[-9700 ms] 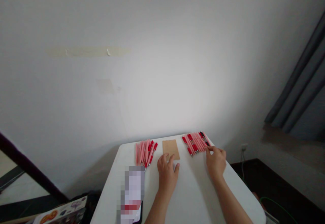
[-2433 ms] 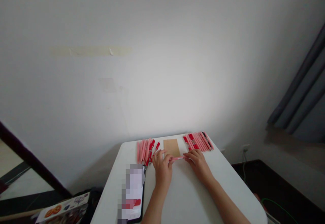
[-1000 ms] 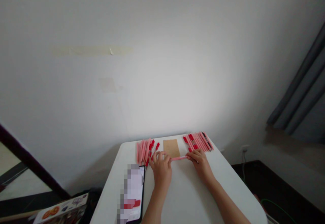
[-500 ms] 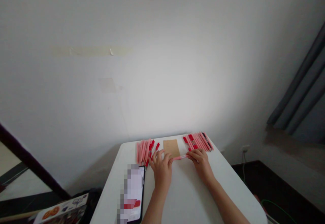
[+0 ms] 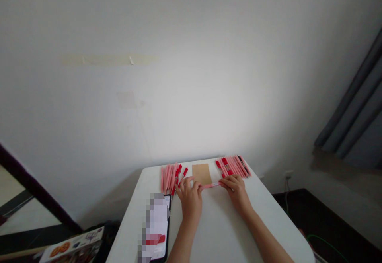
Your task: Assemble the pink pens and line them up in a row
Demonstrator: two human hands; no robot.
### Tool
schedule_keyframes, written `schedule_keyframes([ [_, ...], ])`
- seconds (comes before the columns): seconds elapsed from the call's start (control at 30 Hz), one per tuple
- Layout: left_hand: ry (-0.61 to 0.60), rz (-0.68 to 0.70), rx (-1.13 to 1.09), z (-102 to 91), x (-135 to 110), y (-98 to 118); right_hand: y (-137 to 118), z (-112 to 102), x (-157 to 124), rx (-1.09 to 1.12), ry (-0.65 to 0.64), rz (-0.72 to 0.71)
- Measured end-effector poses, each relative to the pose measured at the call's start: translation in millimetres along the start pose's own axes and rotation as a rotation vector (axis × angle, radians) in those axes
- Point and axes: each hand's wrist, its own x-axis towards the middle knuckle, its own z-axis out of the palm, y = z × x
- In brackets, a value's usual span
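A slim pink pen (image 5: 210, 185) with a pale clear section lies level between my two hands, just in front of a brown cardboard piece (image 5: 201, 174). My left hand (image 5: 190, 199) pinches its left end between thumb and fingers, the other fingers spread. At the right end, the fingers of my right hand (image 5: 235, 189) are closed on the pen. Left of my left hand lies a row of pink and red pens (image 5: 169, 177). Beyond my right hand is another row of pink, red and dark pens (image 5: 234, 165). The pen's ends are hidden by my fingers.
A phone (image 5: 162, 225), partly blurred out, lies on the white table (image 5: 134, 215) left of my left forearm. The wall (image 5: 191, 96) rises behind the table's far edge. A printed box (image 5: 73, 247) is low on the left, and a grey curtain (image 5: 355, 112) hangs at right.
Very little differs. Both hands keep their hold on the pink pen, and its left end sits slightly lower. The rows of pens stay where they were.
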Motion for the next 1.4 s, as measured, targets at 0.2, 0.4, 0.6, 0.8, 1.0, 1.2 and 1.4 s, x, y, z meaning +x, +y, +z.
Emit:
schedule_keyframes([
  [0.2,0.002,-0.007,0.006,2.2,-1.1,-0.8,0.8,0.3,0.7,0.002,0.006,-0.006],
  [0.4,0.020,0.002,0.005,3.5,-0.2,-2.0,3.7,2.1,0.8,-0.003,0.027,-0.004],
  [0.6,0.006,0.028,-0.046,2.0,-0.8,-3.2,4.8,1.5,-0.2,-0.020,0.045,0.022],
  [0.8,-0.011,0.018,-0.041,-0.1,-0.3,-1.4,1.6,0.2,0.6,-0.013,0.052,0.016],
  [1.0,0.003,0.004,-0.013,1.7,-0.4,-1.1,1.6,0.1,0.8,0.007,0.039,0.014],
  [1.2,0.013,-0.002,-0.005,3.2,-0.8,-2.4,3.6,0.9,0.8,0.012,0.033,0.010],
  [1.4,0.013,0.022,-0.053,1.7,-0.6,-3.3,3.0,0.8,0.6,0.011,0.049,0.018],
])
